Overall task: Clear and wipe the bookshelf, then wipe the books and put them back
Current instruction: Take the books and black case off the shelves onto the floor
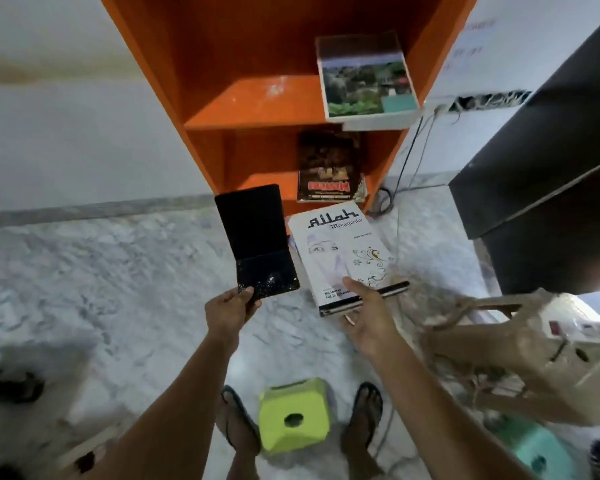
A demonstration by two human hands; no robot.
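Observation:
An orange bookshelf stands ahead against the white wall. My left hand grips the lower corner of a black book, held upright in front of the lowest shelf. My right hand holds a white book with black lettering by its near edge, thumb on the cover, with a thin dark book under it. A book with a landscape photo cover lies on the middle shelf at the right. A dark book with a red title lies on the lower shelf.
A lime green plastic stool stands between my sandalled feet on the marble floor. A black cabinet is at the right, with cables running down beside the shelf. Brown paper packaging and a teal stool sit at the lower right.

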